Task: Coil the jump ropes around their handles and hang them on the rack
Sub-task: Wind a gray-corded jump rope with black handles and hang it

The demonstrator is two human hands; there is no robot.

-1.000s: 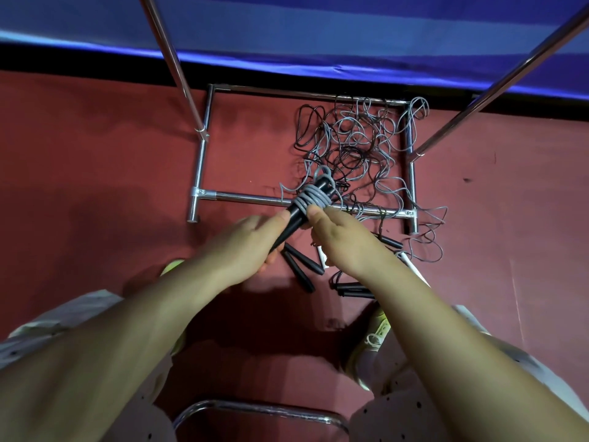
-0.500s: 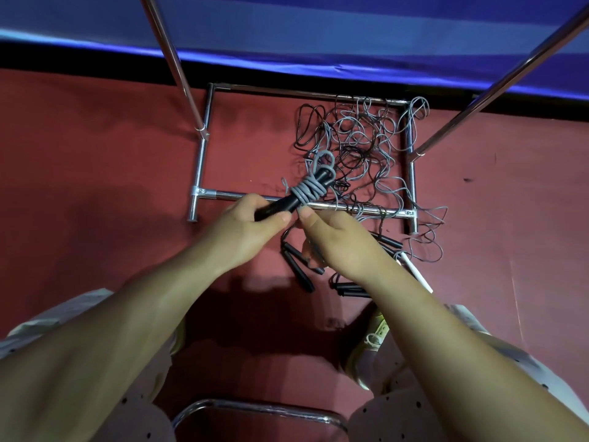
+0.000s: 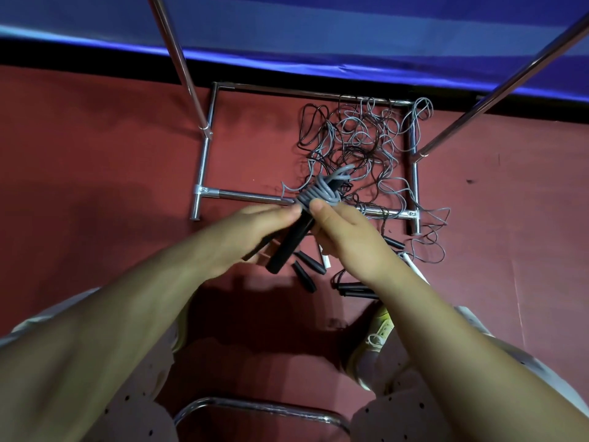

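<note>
Chrome chair frame curves at the bottom edge between the knees; pale sneaker on the red floor; left hand curls round the black handles, right hand pinches the grey rope coil wound on their upper end, held above the floor; loose black handles lie just beneath; beyond, tangled grey and black jump ropes sprawl inside the chrome rack base, two rack poles rising; blue mat farthest
</note>
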